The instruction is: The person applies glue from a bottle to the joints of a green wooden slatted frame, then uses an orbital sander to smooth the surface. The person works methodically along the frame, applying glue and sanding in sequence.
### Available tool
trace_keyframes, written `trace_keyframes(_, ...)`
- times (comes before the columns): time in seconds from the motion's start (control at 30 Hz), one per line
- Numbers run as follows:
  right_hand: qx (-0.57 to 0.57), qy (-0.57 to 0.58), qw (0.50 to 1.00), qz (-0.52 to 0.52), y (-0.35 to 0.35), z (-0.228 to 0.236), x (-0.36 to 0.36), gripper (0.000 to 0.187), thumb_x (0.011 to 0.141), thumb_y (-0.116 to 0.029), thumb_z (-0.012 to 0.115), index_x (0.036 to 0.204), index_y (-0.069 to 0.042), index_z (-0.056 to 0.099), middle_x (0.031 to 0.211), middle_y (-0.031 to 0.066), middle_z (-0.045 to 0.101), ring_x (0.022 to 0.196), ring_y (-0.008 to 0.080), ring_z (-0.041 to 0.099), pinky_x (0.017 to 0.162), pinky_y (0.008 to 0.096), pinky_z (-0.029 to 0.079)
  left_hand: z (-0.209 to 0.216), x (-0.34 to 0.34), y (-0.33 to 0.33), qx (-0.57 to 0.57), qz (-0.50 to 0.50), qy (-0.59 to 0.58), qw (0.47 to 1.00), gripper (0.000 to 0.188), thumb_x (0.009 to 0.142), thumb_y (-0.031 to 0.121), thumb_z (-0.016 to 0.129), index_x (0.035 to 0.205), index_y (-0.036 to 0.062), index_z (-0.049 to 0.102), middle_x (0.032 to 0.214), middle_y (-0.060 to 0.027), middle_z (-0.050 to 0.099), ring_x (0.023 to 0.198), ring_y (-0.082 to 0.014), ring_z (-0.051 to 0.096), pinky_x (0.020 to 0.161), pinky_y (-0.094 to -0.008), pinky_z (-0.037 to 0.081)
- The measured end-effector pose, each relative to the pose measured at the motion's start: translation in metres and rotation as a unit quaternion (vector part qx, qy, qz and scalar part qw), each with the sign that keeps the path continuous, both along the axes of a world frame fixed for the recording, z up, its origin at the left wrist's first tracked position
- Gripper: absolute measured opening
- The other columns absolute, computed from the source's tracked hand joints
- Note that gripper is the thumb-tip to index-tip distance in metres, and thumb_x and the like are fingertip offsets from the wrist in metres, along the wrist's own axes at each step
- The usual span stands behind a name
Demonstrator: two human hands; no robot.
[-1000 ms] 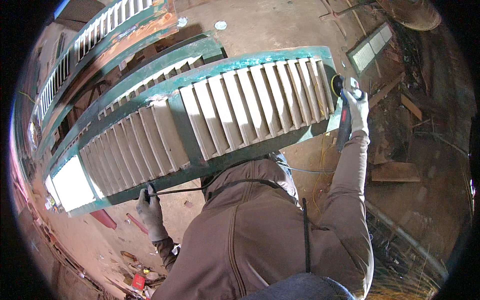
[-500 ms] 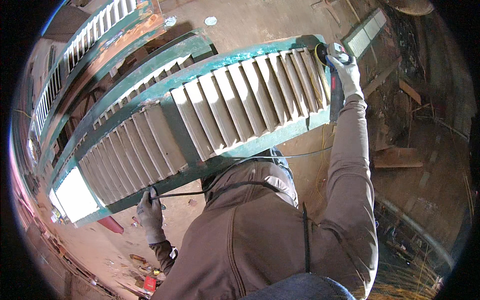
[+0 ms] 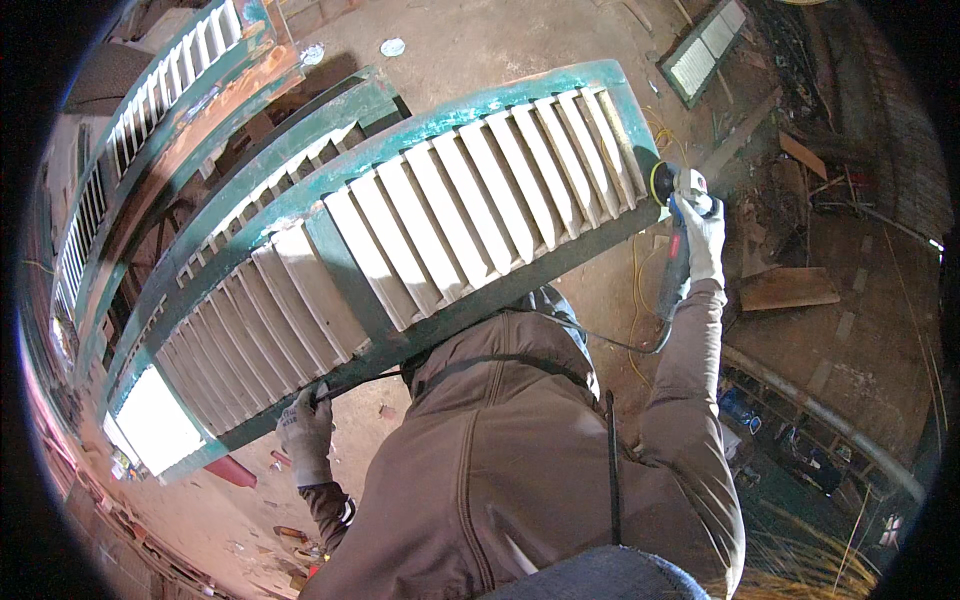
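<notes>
A louvered shutter (image 3: 348, 262) with a worn green frame and pale slats lies slanted across the view in front of me. My right hand (image 3: 706, 240), in a white glove, is closed around an angle grinder (image 3: 676, 268) at the shutter's far right end. The grinder's yellow-edged disc (image 3: 658, 184) is at the corner of the frame; whether it touches cannot be made out. At the near left edge of the shutter, my gloved left hand (image 3: 305, 438) is closed on a dark cord (image 3: 352, 381). Its fingertips are close against the frame.
More green shutters (image 3: 215, 85) stand behind on the left. A small panel with a pale mesh-like face (image 3: 703, 55) lies at the far right, near a loose board (image 3: 790, 290). Below the grinder hangs its cable (image 3: 640, 350). Scraps litter the ground at lower left.
My right hand and the grinder have moved nearer, down the shutter's right end from its far corner. The cable now hangs in a slack loop. My left hand stays by the near edge.
</notes>
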State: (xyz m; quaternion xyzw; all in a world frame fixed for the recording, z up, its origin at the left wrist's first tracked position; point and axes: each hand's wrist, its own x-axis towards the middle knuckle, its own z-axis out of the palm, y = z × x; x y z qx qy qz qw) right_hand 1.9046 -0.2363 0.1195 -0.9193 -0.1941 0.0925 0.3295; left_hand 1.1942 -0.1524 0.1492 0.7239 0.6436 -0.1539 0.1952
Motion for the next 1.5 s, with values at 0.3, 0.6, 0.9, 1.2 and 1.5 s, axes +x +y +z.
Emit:
trace_keyframes(0.3, -0.071, -0.022, 0.993, 0.086, 0.118, 0.016, -0.016, 0.078, 0.070, -0.054, 0.088, 0.122, -0.001, 0.063, 0.112, 0.0198, 0.073, 0.101, 0.0309, 0.072, 0.089, 0.0387, 0.054, -0.004, -0.001, 0.006, 0.004, -0.019, 0.001, 1.000, 0.029, 0.094, 0.039, 0.068, 0.104, 0.0125, 0.074, 0.083, -0.0137, 0.074, 0.082, -0.0354, 0.072, 0.072, -0.0486, 0.055)
trace_keyframes(0.6, -0.080, -0.022, 0.992, 0.094, 0.137, 0.011, -0.010, 0.077, 0.070, -0.052, 0.090, 0.122, -0.002, 0.064, 0.111, 0.0138, 0.073, 0.097, 0.0225, 0.070, 0.087, 0.0346, 0.054, 0.009, 0.000, 0.004, -0.049, 0.021, 0.021, 0.998, 0.034, 0.095, 0.044, 0.065, 0.107, 0.0126, 0.073, 0.088, -0.0151, 0.074, 0.086, -0.0376, 0.071, 0.075, -0.0500, 0.054)
trace_keyframes(0.9, -0.040, 0.001, 0.999, 0.014, 0.005, 0.031, -0.031, 0.065, 0.072, -0.041, 0.093, 0.118, -0.005, 0.065, 0.106, 0.0085, 0.072, 0.091, 0.0172, 0.066, 0.085, 0.0326, 0.053, -0.008, -0.003, -0.003, -0.014, -0.029, 0.033, 0.999, 0.038, 0.093, 0.046, 0.067, 0.112, 0.0141, 0.074, 0.096, -0.0153, 0.076, 0.091, -0.0363, 0.073, 0.079, -0.0491, 0.056)
trace_keyframes(1.2, 0.005, 0.034, 0.999, 0.027, -0.047, 0.035, -0.074, 0.062, 0.075, -0.033, 0.092, 0.122, -0.004, 0.064, 0.107, 0.0078, 0.071, 0.090, 0.0150, 0.065, 0.083, 0.0328, 0.055, -0.015, -0.001, 0.011, -0.082, -0.066, 0.131, 0.986, 0.043, 0.092, 0.051, 0.067, 0.118, 0.0169, 0.075, 0.101, -0.0153, 0.076, 0.098, -0.0364, 0.072, 0.086, -0.0495, 0.056)
trace_keyframes(1.5, -0.030, -0.008, 0.999, 0.032, -0.023, 0.042, -0.080, 0.068, 0.075, -0.040, 0.090, 0.127, -0.005, 0.063, 0.108, 0.0147, 0.074, 0.093, 0.0205, 0.071, 0.085, 0.0336, 0.056, -0.005, 0.004, 0.014, -0.105, -0.054, 0.165, 0.979, 0.046, 0.094, 0.052, 0.061, 0.121, 0.0173, 0.074, 0.111, -0.0184, 0.073, 0.106, -0.0365, 0.070, 0.092, -0.0504, 0.055)
